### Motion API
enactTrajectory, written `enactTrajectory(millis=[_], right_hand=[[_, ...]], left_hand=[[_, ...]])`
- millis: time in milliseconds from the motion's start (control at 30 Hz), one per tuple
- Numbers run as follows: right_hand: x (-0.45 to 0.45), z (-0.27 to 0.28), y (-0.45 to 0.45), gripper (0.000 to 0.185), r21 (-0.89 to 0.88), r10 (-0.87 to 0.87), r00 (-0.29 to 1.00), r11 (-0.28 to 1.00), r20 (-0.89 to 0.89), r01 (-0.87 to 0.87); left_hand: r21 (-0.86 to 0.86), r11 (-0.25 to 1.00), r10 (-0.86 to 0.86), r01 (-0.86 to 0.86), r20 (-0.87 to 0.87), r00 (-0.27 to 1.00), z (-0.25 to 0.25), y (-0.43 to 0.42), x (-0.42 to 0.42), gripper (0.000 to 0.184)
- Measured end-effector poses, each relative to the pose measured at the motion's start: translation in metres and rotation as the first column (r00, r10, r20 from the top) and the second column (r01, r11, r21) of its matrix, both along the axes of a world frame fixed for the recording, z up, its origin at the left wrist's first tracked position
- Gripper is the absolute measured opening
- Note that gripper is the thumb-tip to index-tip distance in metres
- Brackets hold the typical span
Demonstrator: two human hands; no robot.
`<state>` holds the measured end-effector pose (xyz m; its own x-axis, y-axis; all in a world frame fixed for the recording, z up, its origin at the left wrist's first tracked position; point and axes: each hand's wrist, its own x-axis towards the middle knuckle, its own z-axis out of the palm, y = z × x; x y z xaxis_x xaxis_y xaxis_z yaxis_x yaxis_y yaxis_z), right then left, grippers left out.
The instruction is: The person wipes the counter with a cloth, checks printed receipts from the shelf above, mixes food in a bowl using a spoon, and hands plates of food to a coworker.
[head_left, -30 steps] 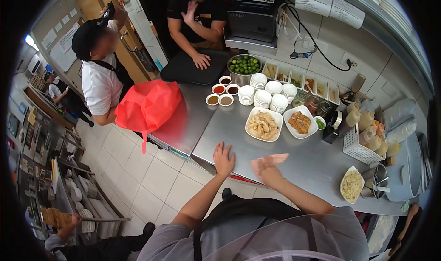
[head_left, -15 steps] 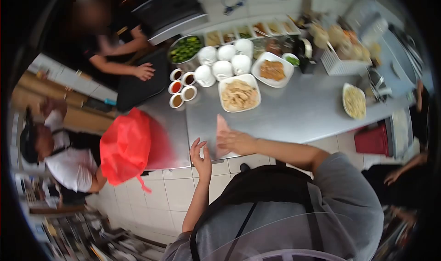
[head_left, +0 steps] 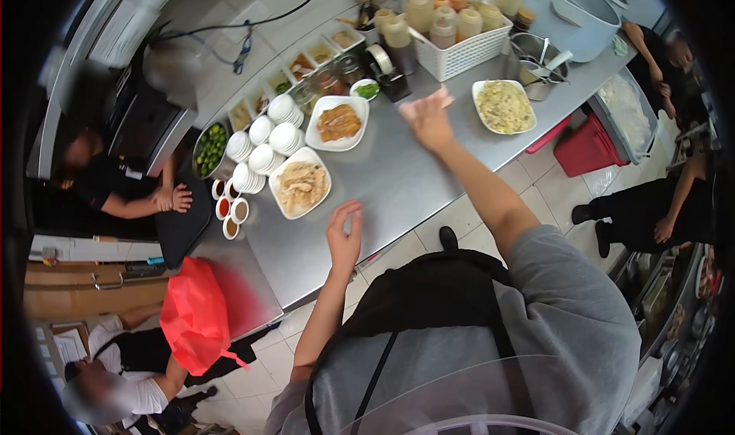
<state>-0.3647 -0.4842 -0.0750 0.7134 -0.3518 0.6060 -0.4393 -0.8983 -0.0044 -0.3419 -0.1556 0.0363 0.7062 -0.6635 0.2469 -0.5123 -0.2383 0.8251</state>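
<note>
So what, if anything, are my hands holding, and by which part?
The right hand seems to cover a pale pink cloth, only its edges showing; gripped or just pressed, I can't tell. The left hand looks empty.

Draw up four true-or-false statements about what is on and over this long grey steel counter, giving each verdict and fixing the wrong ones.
1. The person's right grip holds a thin pale-pink sheet. True.
2. The person's left grip clutches the crumpled red bag. False: it is open and holds nothing, well apart from the bag.
3. The white perforated plastic basket contains translucent squeeze bottles. True.
4. The round green citrus fruits fill a square white bowl. False: they fill a round metal pot.
</note>
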Motion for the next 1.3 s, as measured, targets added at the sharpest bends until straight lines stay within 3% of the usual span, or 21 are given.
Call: enactTrajectory(millis=[33, 100, 167, 267, 333, 400, 467, 500, 533, 633, 733, 833, 900, 1000, 1033, 1067, 1133, 1200, 1300], right_hand=[[-0.022, 0.036, 0.03, 0.012, -0.01, 0.194, 0.98, 0.981, 0.035, -0.194], [-0.067, 0.064, 0.065, 0.017, 0.227, 0.459, 0.888, 0.866, -0.008, -0.446], [-0.115, 0.027, 0.073, 0.03, 0.376, 0.584, 0.801, 0.719, 0.129, -0.584], [-0.191, 0.018, 0.03, 0.041, 0.368, 0.574, 0.813, 0.739, 0.092, -0.564], [-0.233, 0.016, -0.014, 0.041, 0.455, 0.459, 0.882, 0.765, 0.11, -0.455], [-0.267, 0.009, -0.059, 0.041, 0.416, 0.246, 0.964, 0.869, 0.106, -0.267], [-0.293, 0.004, -0.104, 0.031, 0.382, 0.047, 0.986, 0.918, 0.158, -0.105], [-0.302, -0.003, -0.128, 0.024, 0.382, -0.06, 0.962, 0.923, 0.265, -0.047], [-0.305, -0.003, -0.144, 0.019, 0.387, -0.163, 0.916, 0.922, 0.367, 0.009], [-0.322, 0.01, -0.166, 0.019, 0.666, -0.669, 0.698, 0.646, 0.257, 0.374], [-0.302, 0.03, -0.163, 0.028, 0.744, -0.589, 0.692, 0.659, 0.417, 0.112], [-0.248, 0.079, -0.13, 0.026, 0.772, -0.406, 0.846, 0.636, 0.344, -0.008], [-0.213, 0.074, -0.135, 0.025, 0.61, -0.032, 0.931, 0.763, 0.364, -0.213], [-0.187, 0.124, -0.165, 0.028, 0.431, 0.188, 0.95, 0.857, 0.251, -0.283], [-0.185, 0.154, -0.177, 0.028, 0.495, -0.018, 1.0, 0.869, 0.021, 0.005], [-0.185, 0.174, -0.193, 0.027, 0.488, -0.216, 0.952, 0.82, -0.218, 0.298], [-0.191, 0.144, -0.27, 0.022, 0.315, -0.333, 0.774, 0.772, -0.539, 0.552], [-0.192, 0.124, -0.298, 0.022, 0.268, -0.312, 0.723, 0.78, -0.617, 0.565], [-0.19, 0.133, -0.303, 0.023, 0.335, -0.346, 0.775, 0.754, -0.529, 0.565]], left_hand=[[-0.003, 0.999, -0.051, 0.051, -0.004, 0.999, -0.001, -0.022, -0.002, 0.016], [-0.008, 0.989, -0.151, 0.151, -0.019, 0.988, -0.007, -0.066, -0.01, 0.016], [-0.029, 0.968, -0.25, 0.248, -0.105, 0.963, -0.011, -0.112, -0.021, 0.019], [-0.039, 0.929, -0.359, 0.369, -0.341, 0.869, -0.052, -0.182, -0.03, 0.028], [-0.057, 0.913, -0.359, 0.403, -0.578, 0.733, -0.063, -0.223, -0.044, 0.036], [-0.079, 0.913, -0.292, 0.4, -0.811, 0.507, -0.047, -0.261, -0.064, 0.046], [-0.128, 0.919, -0.26, 0.374, -0.908, 0.328, -0.043, -0.293, -0.08, 0.047], [-0.148, 0.923, -0.241, 0.356, -0.943, 0.231, -0.043, -0.305, -0.085, 0.048], [-0.164, 0.931, -0.244, 0.327, -0.945, 0.22, -0.049, -0.317, -0.086, 0.046], [-0.174, 0.951, -0.234, 0.256, -0.946, 0.226, -0.059, -0.338, -0.089, 0.041], [-0.088, 0.964, -0.17, 0.251, -0.93, 0.325, -0.062, -0.331, -0.079, 0.037], [-0.003, 0.961, -0.125, 0.278, -0.897, 0.423, -0.058, -0.292, -0.053, 0.036], [0.015, 0.972, -0.094, 0.236, -0.891, 0.444, -0.05, -0.252, -0.036, 0.037], [0.077, 0.983, -0.006, 0.166, -0.891, 0.454, -0.037, -0.184, -0.01, 0.04], [0.077, 0.985, -0.003, 0.153, -0.886, 0.464, -0.038, -0.16, 0.0, 0.042], [0.078, 0.987, 0.002, 0.14, -0.881, 0.473, -0.042, -0.135, 0.01, 0.043], [0.047, 0.999, 0.041, 0.004, -0.91, 0.413, -0.051, -0.077, 0.024, 0.046], [0.013, 1.0, 0.021, -0.023, -0.914, 0.404, -0.061, -0.047, 0.033, 0.046], [-0.048, 0.997, -0.02, -0.065, -0.929, 0.37, -0.061, -0.033, 0.025, 0.045]])
